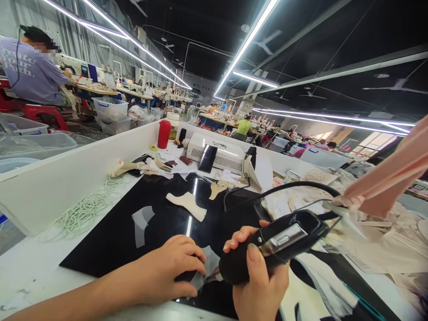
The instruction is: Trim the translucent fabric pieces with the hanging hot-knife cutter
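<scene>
My right hand [257,267] is wrapped round a black corded hand tool [284,243] with a metal slide on its side. The tool's metal tip points left, close to a translucent sheet piece [210,261] on the glossy black board [110,236]. My left hand [170,269] rests on the board at that piece's left edge, fingers curled. Something dark shows between its fingers and thumb; I cannot tell what it is. Further up the board lie a cream curved cutout [187,205] and another translucent piece [143,223].
Pale green cord [90,203] lies tangled along the white partition [76,178]. At the back stand a red cylinder [163,133], a white vented machine [216,149] and a phone [207,158]. Fabric pieces [394,236] heap at right, near the tool's cable [301,183]. A person [33,67] sits far left.
</scene>
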### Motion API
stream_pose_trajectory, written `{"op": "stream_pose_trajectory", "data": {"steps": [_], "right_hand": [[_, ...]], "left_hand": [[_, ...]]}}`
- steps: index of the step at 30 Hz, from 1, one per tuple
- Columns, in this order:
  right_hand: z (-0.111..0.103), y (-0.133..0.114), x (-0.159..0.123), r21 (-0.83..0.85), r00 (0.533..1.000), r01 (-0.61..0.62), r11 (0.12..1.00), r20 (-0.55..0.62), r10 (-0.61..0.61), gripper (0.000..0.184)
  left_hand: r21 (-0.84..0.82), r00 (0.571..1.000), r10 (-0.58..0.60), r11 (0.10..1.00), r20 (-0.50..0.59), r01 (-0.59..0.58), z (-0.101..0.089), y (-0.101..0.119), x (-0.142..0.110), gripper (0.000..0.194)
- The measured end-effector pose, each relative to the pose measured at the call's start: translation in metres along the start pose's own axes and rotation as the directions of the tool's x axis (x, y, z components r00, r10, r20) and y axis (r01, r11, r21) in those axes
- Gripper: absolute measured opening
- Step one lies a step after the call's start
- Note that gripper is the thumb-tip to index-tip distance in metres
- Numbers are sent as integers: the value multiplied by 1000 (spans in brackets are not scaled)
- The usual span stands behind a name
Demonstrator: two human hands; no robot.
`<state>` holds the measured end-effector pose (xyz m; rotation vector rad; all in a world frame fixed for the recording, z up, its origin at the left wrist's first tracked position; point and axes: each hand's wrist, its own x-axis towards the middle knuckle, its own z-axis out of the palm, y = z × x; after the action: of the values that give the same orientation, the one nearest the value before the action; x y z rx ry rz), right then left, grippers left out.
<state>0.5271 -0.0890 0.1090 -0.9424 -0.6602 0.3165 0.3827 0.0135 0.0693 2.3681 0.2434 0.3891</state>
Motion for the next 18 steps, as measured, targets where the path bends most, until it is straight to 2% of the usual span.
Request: {"op": "stream_pose_trajectory", "data": {"steps": [5,11,18], "right_hand": [[2,-2,0,-26,1000,-13,1000,-7,13,36],[7,-3,-10,68,999,-37,997,16,36,35],[13,-2,-17,84,998,-59,995,18,57,32]], "left_hand": [[-6,1000,18,1000,-2,-18,0,-4,-1,46],[-1,998,57,998,9,-57,-2,-7,0,32],[6,997,76,997,21,-76,-3,-7,0,31]]}}
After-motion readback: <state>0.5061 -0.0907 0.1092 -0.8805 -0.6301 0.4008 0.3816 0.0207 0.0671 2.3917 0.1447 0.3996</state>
